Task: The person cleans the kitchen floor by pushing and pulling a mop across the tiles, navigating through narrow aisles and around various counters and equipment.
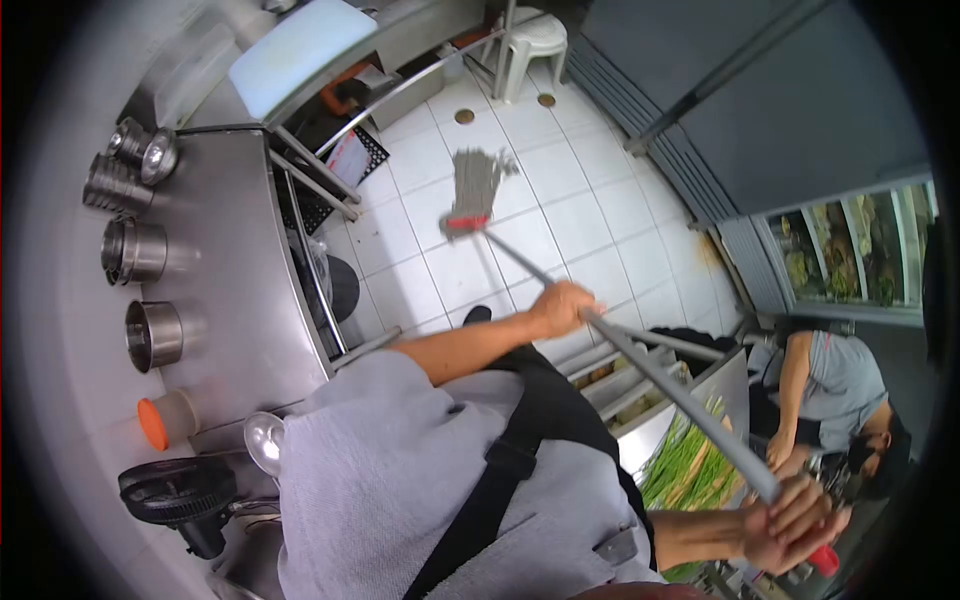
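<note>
A mop with a long grey handle (680, 395) slants across the view from lower right to upper middle. Its grey string head (474, 180), joined by a red clamp (466, 222), lies spread on the white tiled floor (590, 235). My left hand (563, 308) is wrapped around the middle of the handle. Near its upper end, my right hand (795, 525) grips the same handle at lower right, with something red showing just past the fingers.
Left, a steel counter (225, 240) carries metal pots (155, 335); a black fan (180, 495) stands nearby. A co-worker (845, 385) bends at right beside long green vegetables (690, 465). A white stool (530, 45) and grey refrigerators (730, 100) stand beyond the mop.
</note>
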Tool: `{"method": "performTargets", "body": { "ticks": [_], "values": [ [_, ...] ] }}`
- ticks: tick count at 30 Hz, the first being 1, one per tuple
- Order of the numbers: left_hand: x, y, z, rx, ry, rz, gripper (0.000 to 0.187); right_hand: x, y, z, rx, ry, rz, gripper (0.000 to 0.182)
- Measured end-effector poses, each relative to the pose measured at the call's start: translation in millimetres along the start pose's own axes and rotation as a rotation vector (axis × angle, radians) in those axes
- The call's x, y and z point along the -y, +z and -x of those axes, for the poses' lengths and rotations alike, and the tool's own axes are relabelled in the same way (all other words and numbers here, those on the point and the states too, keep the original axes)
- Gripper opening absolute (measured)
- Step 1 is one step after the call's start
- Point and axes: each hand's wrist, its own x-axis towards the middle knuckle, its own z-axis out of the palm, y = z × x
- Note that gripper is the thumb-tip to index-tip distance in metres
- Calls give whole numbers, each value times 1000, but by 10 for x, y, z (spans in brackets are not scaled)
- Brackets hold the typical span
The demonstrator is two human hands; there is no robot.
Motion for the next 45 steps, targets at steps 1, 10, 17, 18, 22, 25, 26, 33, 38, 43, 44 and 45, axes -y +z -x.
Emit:
{"method": "performTargets", "body": {
  "ticks": [1,10,17,18,22,25,26,33,38,43,44,45],
  "values": [
    [-25,-78,-8,142,-43,35,34,-9,-64,-67,170,77,-130,22],
    [1789,-1162,-512,-114,-56,-256,10,-1661,540,408,53,390,-121,9],
    [1911,-1606,-377,-77,-713,-662,18,-2425,868,1088,397,440,275,7],
    [1821,-1539,-331,-37,-751,-635,33,-2324,776,1125,407,467,314,8],
    [1262,-965,-10,-44,-591,-598,28,-1528,154,1132,282,609,426,15],
    [966,-462,93,61,-510,-713,23,-816,-357,984,321,471,393,16],
    [767,-250,177,14,-413,-717,23,-562,-526,913,327,419,344,17],
    [-1303,1471,1012,-80,-216,-274,16,1257,-1612,190,255,104,-98,29],
    [-1819,1551,1276,352,-192,-170,11,1771,-1767,141,210,-4,-216,30],
    [-1694,1137,1329,279,-172,-190,8,1524,-985,538,147,-103,-268,31],
    [-1609,997,1310,279,-191,-216,6,1481,-876,628,26,-41,-253,25],
    [-1378,908,1347,173,-150,-225,5,1422,-801,716,-94,19,-235,33]
  ]
}}
